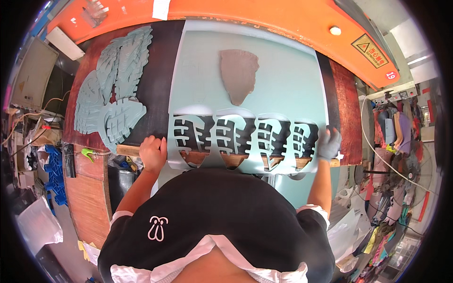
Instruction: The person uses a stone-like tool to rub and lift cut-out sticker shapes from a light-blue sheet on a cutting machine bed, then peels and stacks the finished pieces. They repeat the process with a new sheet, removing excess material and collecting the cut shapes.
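Across the middle of the dark-topped bench (160,89) lies a broad, smooth, pale green sheet (283,70), its near strip pierced by four large cut-outs with toothed edges, its front lip reaching over the bench's brown wooden rail (128,150). Reading a clock from the sheet's middle, with 12 away from us, our bare left hand (153,153) sits at 8 o'clock, fingers curled, just beside the near left corner; we cannot tell whether it grips the edge. Our right hand (329,142), in a grey glove, is at 4 o'clock against the sheet's near right edge, and we cannot tell how firmly it holds. The two hands are well apart, with the cut-outs between them. Near 12 o'clock, a matt brown, wedge-shaped flat piece (237,73) rests on the sheet, its narrow end toward us. At 9 to 10 o'clock we see overlapping stacks of pale green, tooth-edged cut pieces (111,85). A long orange metal beam (203,10) spans 12 o'clock, and a bright green plastic clip (88,153) sits out at 8 o'clock, beyond our left hand.
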Tool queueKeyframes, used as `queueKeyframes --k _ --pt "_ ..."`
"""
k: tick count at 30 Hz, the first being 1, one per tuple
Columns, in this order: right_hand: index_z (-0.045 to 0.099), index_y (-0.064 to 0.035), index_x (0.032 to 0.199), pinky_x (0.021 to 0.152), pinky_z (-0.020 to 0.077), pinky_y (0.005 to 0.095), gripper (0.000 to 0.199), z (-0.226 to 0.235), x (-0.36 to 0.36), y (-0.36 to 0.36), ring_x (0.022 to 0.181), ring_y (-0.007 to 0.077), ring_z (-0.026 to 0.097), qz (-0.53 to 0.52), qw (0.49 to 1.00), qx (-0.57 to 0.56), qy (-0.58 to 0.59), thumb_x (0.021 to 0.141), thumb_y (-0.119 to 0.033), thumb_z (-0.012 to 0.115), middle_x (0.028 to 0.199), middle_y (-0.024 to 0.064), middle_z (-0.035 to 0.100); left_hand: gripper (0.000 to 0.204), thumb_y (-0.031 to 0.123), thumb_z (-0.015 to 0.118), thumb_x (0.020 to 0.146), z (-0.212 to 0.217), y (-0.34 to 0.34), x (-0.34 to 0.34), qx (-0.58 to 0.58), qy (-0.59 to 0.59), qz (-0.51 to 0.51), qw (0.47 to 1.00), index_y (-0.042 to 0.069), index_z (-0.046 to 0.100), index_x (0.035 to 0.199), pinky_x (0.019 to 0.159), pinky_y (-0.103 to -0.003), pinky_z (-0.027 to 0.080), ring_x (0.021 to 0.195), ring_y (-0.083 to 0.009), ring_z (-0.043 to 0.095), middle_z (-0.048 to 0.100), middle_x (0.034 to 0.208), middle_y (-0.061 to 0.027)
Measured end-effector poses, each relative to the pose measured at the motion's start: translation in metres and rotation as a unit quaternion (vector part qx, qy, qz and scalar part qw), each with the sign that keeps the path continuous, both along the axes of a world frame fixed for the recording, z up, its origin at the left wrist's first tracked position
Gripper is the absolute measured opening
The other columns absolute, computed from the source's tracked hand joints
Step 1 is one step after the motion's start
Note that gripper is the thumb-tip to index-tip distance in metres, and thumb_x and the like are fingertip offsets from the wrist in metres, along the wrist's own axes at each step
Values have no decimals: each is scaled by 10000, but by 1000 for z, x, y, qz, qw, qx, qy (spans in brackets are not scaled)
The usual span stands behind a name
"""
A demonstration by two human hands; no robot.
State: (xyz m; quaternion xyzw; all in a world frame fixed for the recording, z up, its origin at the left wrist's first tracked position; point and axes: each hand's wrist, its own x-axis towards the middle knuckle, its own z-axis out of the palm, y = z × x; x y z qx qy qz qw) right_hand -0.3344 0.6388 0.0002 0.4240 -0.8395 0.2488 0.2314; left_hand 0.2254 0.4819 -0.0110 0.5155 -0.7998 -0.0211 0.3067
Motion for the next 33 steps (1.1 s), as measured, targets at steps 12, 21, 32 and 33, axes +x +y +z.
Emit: queueKeyframes --k 12,21,32,33 --pt "438 -76 1285 955 386 435 824 51 259 -210 1164 437 384 148 922 321 -157 668 -578 653 1409 210 314 383 250 592 835 5 -44 -146 30 -100 -169 980 54 545 1161 1004 -512 290 1225 -318 401 472 1296 -123" --pt "462 -43 1264 874 454 421 780 50 229 -211 1077 362 480 228 919 143 -290 621 -402 718 1275 172 423 427 285 585 822 3 -53 -154 39 -84 -183 979 76 542 1193 1016 -522 269 1247 -312 374 459 1318 -109" --pt "539 -15 1187 887 455 396 734 42 146 -177 1048 364 504 131 961 182 -162 587 -383 745 1281 216 438 408 275 582 827 3 -52 -154 47 -63 -181 980 76 549 1181 1020 -525 269 1254 -313 369 457 1323 -109" --pt "542 -34 1194 884 454 406 751 39 145 -175 1037 378 501 122 960 192 -165 574 -408 742 1297 214 442 409 274 586 824 2 -52 -154 47 -63 -181 980 75 550 1179 1018 -526 271 1252 -314 371 458 1322 -109"
